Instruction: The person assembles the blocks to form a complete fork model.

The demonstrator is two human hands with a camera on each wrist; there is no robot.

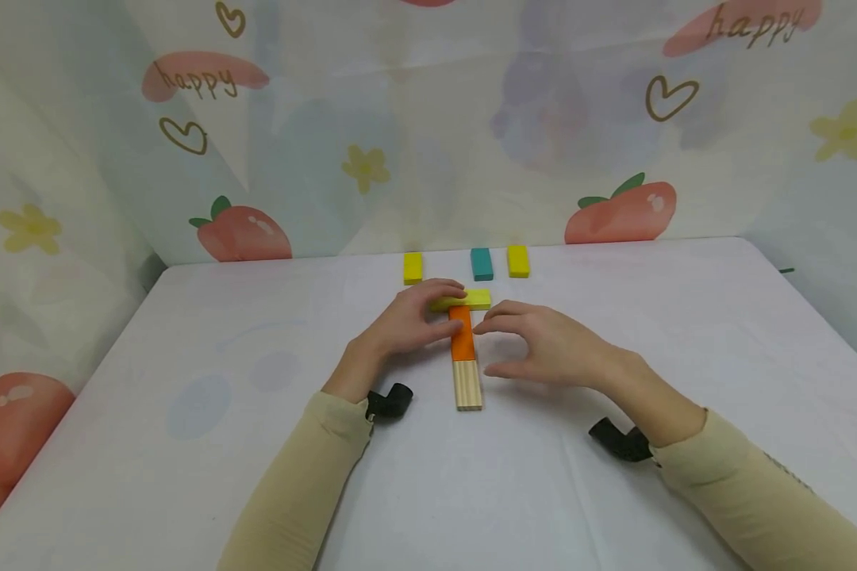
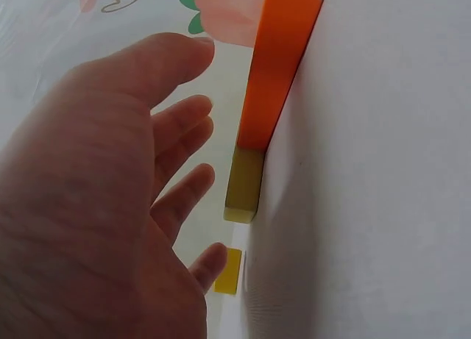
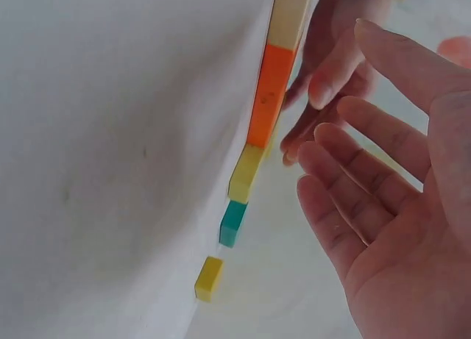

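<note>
Three wooden blocks meet in a T on the table: a pale yellow block (image 1: 479, 299) lies crosswise, an orange block (image 1: 461, 342) runs toward me from its middle, and a bare wood block (image 1: 467, 386) continues that line. My left hand (image 1: 416, 317) hovers at the left of the T, loosely bent fingers over the yellow block's left part and thumb beside the orange one. To the right, my right hand (image 1: 560, 345) has its relaxed fingers near the orange block (image 3: 271, 96). The wrist views show both hands holding nothing.
Behind the T stand a yellow block (image 1: 413, 269), a teal block (image 1: 482, 264) and another yellow block (image 1: 518, 261) in a loose row. A white cloth (image 1: 528, 492) covers the table. A printed curtain (image 1: 428, 198) rises along its back edge.
</note>
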